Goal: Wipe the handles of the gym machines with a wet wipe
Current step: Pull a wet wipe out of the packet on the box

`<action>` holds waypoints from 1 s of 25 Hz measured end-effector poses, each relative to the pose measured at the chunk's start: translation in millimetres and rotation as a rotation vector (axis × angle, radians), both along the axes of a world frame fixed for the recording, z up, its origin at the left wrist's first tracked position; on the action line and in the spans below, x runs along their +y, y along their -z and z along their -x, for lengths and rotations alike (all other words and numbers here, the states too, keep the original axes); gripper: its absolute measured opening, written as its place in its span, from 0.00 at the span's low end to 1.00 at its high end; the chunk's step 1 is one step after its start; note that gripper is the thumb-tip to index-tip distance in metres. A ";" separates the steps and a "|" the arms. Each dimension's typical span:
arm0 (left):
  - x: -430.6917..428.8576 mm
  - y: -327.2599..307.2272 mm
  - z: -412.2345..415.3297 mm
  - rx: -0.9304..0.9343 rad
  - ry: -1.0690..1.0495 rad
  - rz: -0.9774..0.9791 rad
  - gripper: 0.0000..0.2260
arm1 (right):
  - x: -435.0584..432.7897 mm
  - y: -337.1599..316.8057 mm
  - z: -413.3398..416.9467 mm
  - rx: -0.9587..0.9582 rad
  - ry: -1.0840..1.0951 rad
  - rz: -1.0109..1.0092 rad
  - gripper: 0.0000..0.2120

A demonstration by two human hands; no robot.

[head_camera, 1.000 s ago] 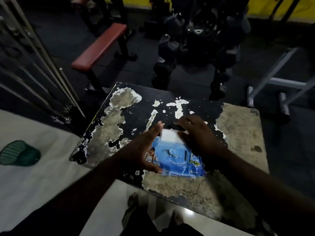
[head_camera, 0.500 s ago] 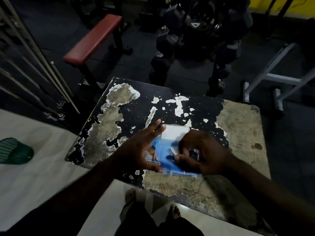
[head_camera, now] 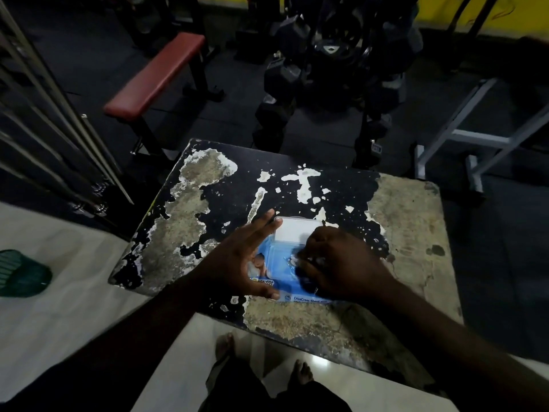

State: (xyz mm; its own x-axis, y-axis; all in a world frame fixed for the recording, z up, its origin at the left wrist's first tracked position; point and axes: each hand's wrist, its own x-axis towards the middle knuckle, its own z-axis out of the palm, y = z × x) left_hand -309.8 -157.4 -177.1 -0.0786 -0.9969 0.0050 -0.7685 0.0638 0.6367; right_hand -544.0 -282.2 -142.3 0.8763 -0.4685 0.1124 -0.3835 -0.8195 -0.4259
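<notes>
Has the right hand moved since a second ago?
Yes. The right hand pulled back toward the camera, off the white lid, and now curls over the wet wipe pack.

My wipes pack is bright blue with a plain white lid. It has a baby picture at the left edge, a small yellow badge with white lettering beside it, and dark blue print on the paler near band. The desk is flaking black paint, with mottled tan-grey patches at both sides and along the near edge. White flecks and streaks run through the black middle. Beyond it are a dull red bench pad on black legs, black dumbbells, a pale grey frame and a yellow wall strip. There are silver rods to my left, off-white floor tiles and a dark green ribbed object.
</notes>
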 end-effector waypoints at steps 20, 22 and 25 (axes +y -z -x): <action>-18.7 -24.3 66.2 0.097 -0.425 0.043 0.47 | -20.2 -55.2 11.9 -0.859 0.460 -1.658 0.07; -20.8 -19.4 68.2 0.132 -0.461 0.049 0.42 | -19.8 -52.0 17.1 -0.786 0.497 -1.615 0.09; -19.6 -11.8 62.1 0.160 -0.496 0.019 0.41 | -12.2 -44.1 23.1 -0.643 0.445 -1.554 0.08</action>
State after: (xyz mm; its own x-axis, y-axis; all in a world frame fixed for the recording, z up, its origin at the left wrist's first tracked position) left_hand -371.9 -177.0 -165.2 0.4064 -0.9137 -0.0034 -0.6027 -0.2708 0.7506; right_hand -567.1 -294.5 -98.1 0.6609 -0.6418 -0.3890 0.0853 0.5792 -0.8107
